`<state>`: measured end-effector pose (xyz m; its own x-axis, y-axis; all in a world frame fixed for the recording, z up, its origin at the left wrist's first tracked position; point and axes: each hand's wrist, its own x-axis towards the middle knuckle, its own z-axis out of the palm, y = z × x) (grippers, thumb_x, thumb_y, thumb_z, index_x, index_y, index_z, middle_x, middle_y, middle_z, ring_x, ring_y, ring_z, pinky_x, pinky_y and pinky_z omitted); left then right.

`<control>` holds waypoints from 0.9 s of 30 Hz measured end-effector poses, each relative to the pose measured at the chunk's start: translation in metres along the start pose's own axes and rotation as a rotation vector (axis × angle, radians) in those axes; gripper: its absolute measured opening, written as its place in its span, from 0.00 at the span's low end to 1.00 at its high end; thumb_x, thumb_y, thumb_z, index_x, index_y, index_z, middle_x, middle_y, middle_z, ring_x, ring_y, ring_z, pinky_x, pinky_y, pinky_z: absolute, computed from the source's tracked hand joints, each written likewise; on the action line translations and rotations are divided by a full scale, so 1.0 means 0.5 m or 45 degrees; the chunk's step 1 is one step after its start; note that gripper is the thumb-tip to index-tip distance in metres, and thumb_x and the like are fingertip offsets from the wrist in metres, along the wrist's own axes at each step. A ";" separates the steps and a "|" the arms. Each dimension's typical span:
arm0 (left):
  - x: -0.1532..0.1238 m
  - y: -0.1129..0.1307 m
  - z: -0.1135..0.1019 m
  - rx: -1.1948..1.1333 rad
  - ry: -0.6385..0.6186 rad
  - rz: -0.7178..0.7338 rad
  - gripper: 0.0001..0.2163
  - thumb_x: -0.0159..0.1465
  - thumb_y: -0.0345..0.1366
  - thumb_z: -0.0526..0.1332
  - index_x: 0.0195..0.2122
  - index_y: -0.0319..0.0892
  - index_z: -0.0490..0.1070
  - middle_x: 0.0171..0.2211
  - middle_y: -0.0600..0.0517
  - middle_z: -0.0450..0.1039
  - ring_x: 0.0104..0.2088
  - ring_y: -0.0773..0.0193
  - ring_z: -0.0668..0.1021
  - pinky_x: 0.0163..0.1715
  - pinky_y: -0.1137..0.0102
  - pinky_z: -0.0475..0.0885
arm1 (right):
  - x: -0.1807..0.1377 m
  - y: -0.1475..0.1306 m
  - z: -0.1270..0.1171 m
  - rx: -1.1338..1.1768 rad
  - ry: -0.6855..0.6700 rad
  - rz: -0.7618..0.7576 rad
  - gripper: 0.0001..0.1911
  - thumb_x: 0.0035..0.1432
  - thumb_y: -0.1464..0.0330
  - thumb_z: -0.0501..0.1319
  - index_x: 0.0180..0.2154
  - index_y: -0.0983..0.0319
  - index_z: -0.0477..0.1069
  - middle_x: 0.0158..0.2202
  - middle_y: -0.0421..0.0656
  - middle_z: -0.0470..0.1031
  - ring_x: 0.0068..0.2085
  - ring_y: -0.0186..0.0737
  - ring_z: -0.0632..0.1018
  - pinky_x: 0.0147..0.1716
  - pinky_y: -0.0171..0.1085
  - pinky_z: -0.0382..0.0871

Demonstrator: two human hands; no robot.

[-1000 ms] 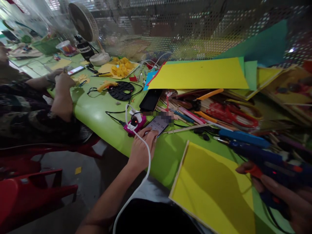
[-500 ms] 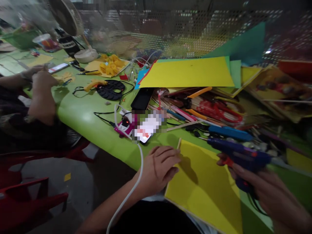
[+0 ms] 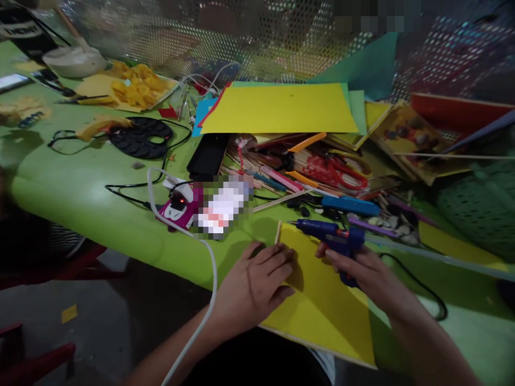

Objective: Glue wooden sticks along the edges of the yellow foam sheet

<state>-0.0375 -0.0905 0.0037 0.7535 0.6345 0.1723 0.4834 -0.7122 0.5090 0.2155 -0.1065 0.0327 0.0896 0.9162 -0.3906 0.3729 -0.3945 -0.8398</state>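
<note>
Right hand (image 3: 372, 276): closed around blue glue gun (image 3: 333, 241), nozzle above yellow sheet (image 3: 322, 300).
Left hand (image 3: 255, 284): flat and open, pressing the sheet's left edge.
Surface: green table (image 3: 80, 187), crowded with craft things.

Dim indoor light, colours heavy and a little muddy; light comes through the holes of the mesh (image 3: 249, 37) at the back, showing as bright dots; the table (image 3: 80, 187) has a soft sheen on its left part; the left hand (image 3: 253, 284), flat on the card (image 3: 330, 316), throws a dark shadow to its right; the floor below is near black; the centre is fairly sharp, the gun (image 3: 333, 238) gripped in the right hand (image 3: 370, 273) clear enough; the corners are smeared and bent by the wide lens, the table edge curving; a patch (image 3: 221, 206) mid-table is pixelated.
</note>
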 end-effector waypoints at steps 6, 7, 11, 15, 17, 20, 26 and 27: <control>0.001 -0.001 0.002 -0.007 0.007 0.000 0.16 0.72 0.43 0.51 0.59 0.47 0.64 0.62 0.53 0.67 0.64 0.62 0.65 0.63 0.54 0.55 | 0.004 0.010 0.006 0.008 -0.075 0.031 0.18 0.54 0.50 0.65 0.38 0.57 0.78 0.33 0.44 0.78 0.33 0.42 0.76 0.24 0.35 0.66; 0.001 -0.001 0.002 -0.005 0.010 0.001 0.16 0.72 0.43 0.51 0.59 0.47 0.64 0.62 0.53 0.67 0.64 0.62 0.65 0.63 0.54 0.55 | 0.005 0.008 0.007 -0.006 -0.071 0.019 0.18 0.54 0.50 0.65 0.37 0.57 0.78 0.34 0.44 0.78 0.34 0.42 0.76 0.25 0.35 0.67; 0.001 -0.002 0.002 -0.004 0.021 0.007 0.16 0.71 0.43 0.53 0.58 0.47 0.65 0.61 0.52 0.68 0.64 0.61 0.66 0.63 0.54 0.57 | 0.006 0.001 0.009 -0.088 -0.035 -0.028 0.19 0.55 0.50 0.65 0.37 0.58 0.78 0.36 0.44 0.79 0.36 0.44 0.77 0.32 0.38 0.70; 0.001 -0.001 0.002 -0.011 0.017 0.005 0.17 0.71 0.42 0.53 0.59 0.47 0.64 0.61 0.52 0.69 0.63 0.61 0.66 0.63 0.54 0.57 | 0.006 -0.001 0.011 -0.129 -0.024 -0.038 0.20 0.54 0.49 0.65 0.37 0.58 0.79 0.35 0.45 0.80 0.36 0.45 0.77 0.35 0.40 0.72; 0.001 -0.001 0.003 -0.010 0.016 0.002 0.17 0.71 0.42 0.53 0.59 0.47 0.64 0.61 0.52 0.69 0.64 0.61 0.66 0.63 0.54 0.56 | 0.006 0.000 0.011 -0.137 -0.028 -0.040 0.20 0.54 0.49 0.65 0.37 0.58 0.79 0.36 0.45 0.80 0.37 0.47 0.78 0.36 0.40 0.72; 0.001 -0.001 0.003 -0.009 0.024 0.006 0.17 0.71 0.42 0.53 0.59 0.46 0.65 0.61 0.50 0.69 0.63 0.60 0.66 0.63 0.54 0.55 | 0.008 0.002 0.013 -0.139 -0.037 -0.044 0.21 0.55 0.49 0.64 0.37 0.59 0.79 0.37 0.46 0.80 0.39 0.47 0.78 0.39 0.41 0.72; 0.001 -0.003 0.005 0.007 0.051 0.011 0.17 0.71 0.42 0.53 0.59 0.46 0.65 0.61 0.51 0.69 0.63 0.61 0.67 0.64 0.56 0.54 | 0.010 0.000 0.017 -0.126 -0.029 -0.047 0.23 0.54 0.47 0.64 0.36 0.61 0.78 0.38 0.47 0.80 0.40 0.48 0.78 0.42 0.42 0.72; 0.000 -0.003 0.006 0.010 0.052 0.009 0.17 0.71 0.43 0.53 0.59 0.46 0.65 0.61 0.52 0.69 0.63 0.62 0.66 0.64 0.56 0.54 | 0.009 -0.001 0.017 -0.132 -0.028 -0.051 0.23 0.54 0.47 0.63 0.37 0.61 0.78 0.38 0.47 0.80 0.40 0.48 0.78 0.42 0.42 0.72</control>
<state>-0.0369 -0.0902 0.0005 0.7383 0.6409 0.2104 0.4816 -0.7192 0.5009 0.2080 -0.1027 0.0280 0.0531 0.9290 -0.3661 0.4696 -0.3468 -0.8119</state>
